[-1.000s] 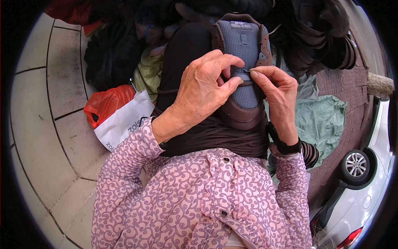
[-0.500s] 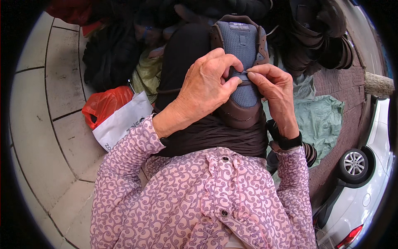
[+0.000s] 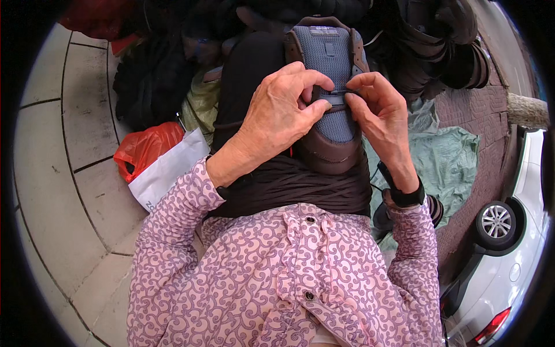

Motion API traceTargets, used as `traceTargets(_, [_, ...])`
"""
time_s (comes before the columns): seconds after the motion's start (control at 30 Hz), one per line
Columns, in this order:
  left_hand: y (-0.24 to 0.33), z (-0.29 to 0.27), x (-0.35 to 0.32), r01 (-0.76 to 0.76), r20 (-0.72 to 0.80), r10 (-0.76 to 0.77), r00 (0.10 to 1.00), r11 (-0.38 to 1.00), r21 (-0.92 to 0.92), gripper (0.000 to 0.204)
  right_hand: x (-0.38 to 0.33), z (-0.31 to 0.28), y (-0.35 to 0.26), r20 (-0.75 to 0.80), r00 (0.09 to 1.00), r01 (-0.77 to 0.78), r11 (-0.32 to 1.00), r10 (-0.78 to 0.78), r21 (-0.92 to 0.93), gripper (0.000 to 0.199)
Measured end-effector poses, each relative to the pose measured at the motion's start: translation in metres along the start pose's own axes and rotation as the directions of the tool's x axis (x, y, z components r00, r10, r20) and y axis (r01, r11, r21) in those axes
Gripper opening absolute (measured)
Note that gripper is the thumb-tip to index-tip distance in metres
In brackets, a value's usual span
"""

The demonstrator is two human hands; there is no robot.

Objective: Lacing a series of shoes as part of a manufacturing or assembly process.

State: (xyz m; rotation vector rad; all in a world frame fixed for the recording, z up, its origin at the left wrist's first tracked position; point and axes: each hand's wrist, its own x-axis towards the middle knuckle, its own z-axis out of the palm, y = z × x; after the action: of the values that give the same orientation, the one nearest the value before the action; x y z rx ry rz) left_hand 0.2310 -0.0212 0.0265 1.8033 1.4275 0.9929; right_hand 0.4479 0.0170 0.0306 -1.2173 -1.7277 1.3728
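The ground is pale paving slabs (image 3: 58, 173) to the left of the shoe, with darker brick paving and a white car (image 3: 509, 243) to its right. A grey-blue and brown shoe (image 3: 332, 104) rests upright on the person's lap, over dark fabric, at the middle of the view. A red plastic bag (image 3: 144, 150) and a white bag (image 3: 165, 170) lie on the slabs left of the shoe; a green sheet (image 3: 457, 162) spreads right of it, and dark shoes pile up behind it. The left hand (image 3: 277, 115) has its grip closed, pinching a thin strap across the shoe's front. The right hand (image 3: 381, 115) pinches the same strap from the other side, fingers closed on it.
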Motion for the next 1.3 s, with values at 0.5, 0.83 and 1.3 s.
traceTargets(0.5, [0.002, -0.012, -0.005, 0.006, -0.026, -0.008, 1.0, 0.996, -0.088, 0.035, 0.008, 0.007, -0.006, -0.011, 0.937, 0.327, 0.888, -0.349, -0.323, 0.019])
traceTargets(0.83, [-0.008, -0.038, -0.032, 0.157, -0.056, -0.161, 0.985, 0.985, -0.07, 0.032, 0.011, 0.014, -0.037, 0.187, 0.843, 0.478, 0.545, -0.504, -0.688, 0.014])
traceTargets(1.3, [0.005, -0.034, -0.026, 0.174, 0.024, -0.187, 0.982, 0.848, -0.5, 0.023, 0.038, 0.038, -0.077, 0.34, 0.73, 0.634, 0.773, -0.592, -0.015, 0.015])
